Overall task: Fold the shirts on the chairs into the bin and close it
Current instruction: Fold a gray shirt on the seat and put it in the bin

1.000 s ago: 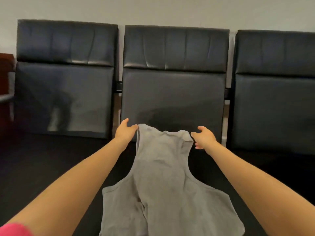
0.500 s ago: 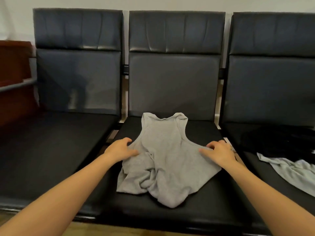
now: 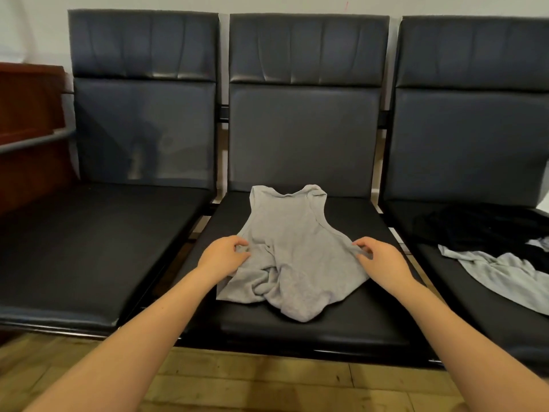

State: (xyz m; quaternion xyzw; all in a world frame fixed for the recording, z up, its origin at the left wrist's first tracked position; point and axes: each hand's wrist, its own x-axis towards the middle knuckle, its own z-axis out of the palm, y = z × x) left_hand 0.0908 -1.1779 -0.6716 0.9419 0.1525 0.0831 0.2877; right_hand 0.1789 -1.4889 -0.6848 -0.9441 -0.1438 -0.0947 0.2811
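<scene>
Three black chairs stand in a row before you, and your two hands rest on the seat of the middle chair [image 3: 297, 328], one at each side of a grey tank top [image 3: 292, 248]. Your left hand [image 3: 222, 258] lies on the top's left edge with its fingers curled into the cloth; whether they pinch a fold or only press on it is hard to make out, since the fingertips sink into the wrinkles. Your right hand [image 3: 381, 260] sits at the top's right edge with the fingers bent and spread loosely, thumb and forefinger touching the armhole seam, and you cannot tell whether any cloth is caught between them. Beyond your hands the top's neck and straps lie flat toward the chair back, while between and below your hands the hem is bunched in a rumpled heap. To the right of your right hand, on the right chair [image 3: 475, 292], a pale grey shirt [image 3: 499, 272] spreads over the seat and is cut off by the frame's edge, and behind it lies a black garment [image 3: 481, 227] whose shape is lost against the dark seat. To the left of your left hand the left chair [image 3: 89, 248] shows bare, and past it a reddish wooden piece of furniture [image 3: 29, 114] is cut off at the edge. Under your forearms runs a wooden floor [image 3: 252, 382].
</scene>
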